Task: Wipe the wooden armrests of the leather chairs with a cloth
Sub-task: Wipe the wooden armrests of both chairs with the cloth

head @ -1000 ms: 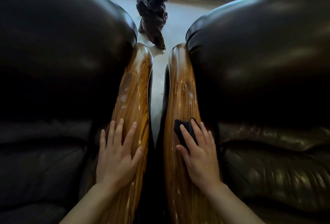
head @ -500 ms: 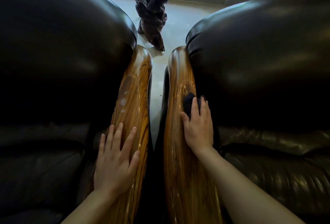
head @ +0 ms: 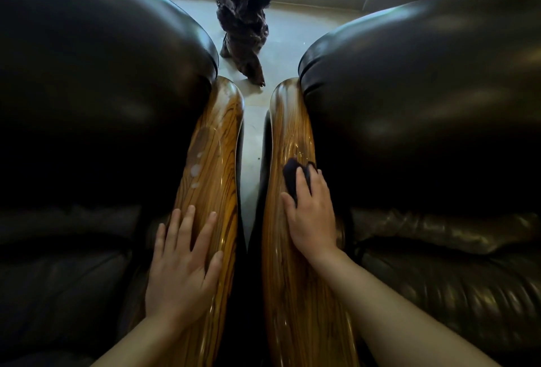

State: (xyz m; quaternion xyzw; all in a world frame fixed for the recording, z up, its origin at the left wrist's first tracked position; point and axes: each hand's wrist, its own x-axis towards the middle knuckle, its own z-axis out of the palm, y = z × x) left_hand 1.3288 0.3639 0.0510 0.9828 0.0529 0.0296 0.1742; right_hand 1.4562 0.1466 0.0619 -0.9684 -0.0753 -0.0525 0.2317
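Two dark leather chairs stand side by side, each with a glossy striped wooden armrest. My right hand [head: 311, 214] presses a small dark cloth [head: 292, 176] flat onto the right armrest [head: 288, 132], about halfway along it; only the cloth's far end shows past my fingers. On the left armrest [head: 216, 144], my left hand [head: 183, 264] lies flat with fingers spread and nothing in it. Pale smudges [head: 195, 169] mark the left armrest ahead of that hand.
A narrow strip of pale floor [head: 253, 138] runs between the two armrests. A dark gnarled wooden sculpture [head: 241, 15] stands on the floor just beyond them. The left chair back [head: 96, 74] and the right chair back [head: 424, 88] bulge up on either side.
My right hand slid the cloth forward along the right armrest, away from me, over the pale spots there. My left hand stayed flat on the left armrest.
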